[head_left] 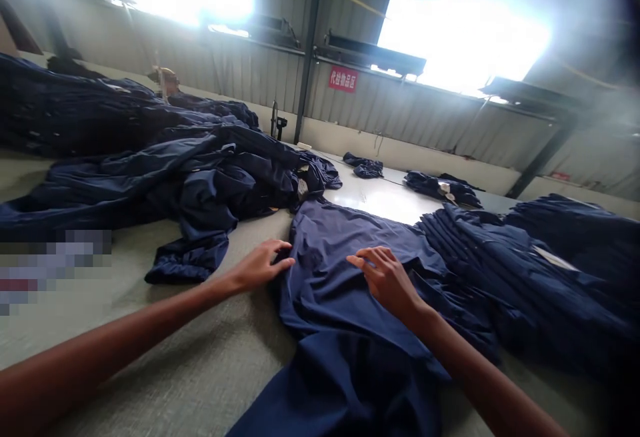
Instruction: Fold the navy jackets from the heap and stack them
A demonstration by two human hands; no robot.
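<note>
My left hand [260, 267] and my right hand [387, 282] rest on a navy garment [340, 290] spread on a grey-green table [150, 337], directly before me. Left hand: the fingers [273, 255] are loosely curled and close together, tips touching the garment's left edge, holding nothing. Right hand: the fingers [363, 261] are slightly spread and lie on the cloth, with no fold pinched. To the right, a layered stack of navy garments [560, 277] touches the garment. To the left, a rumpled navy heap [150, 177] lies near my left hand. Beyond, two small navy bundles [363, 166] [440, 187] lie on a white surface [380, 200]. A red sign [343, 79] is fixed to the corrugated metal wall [425, 134].
</note>
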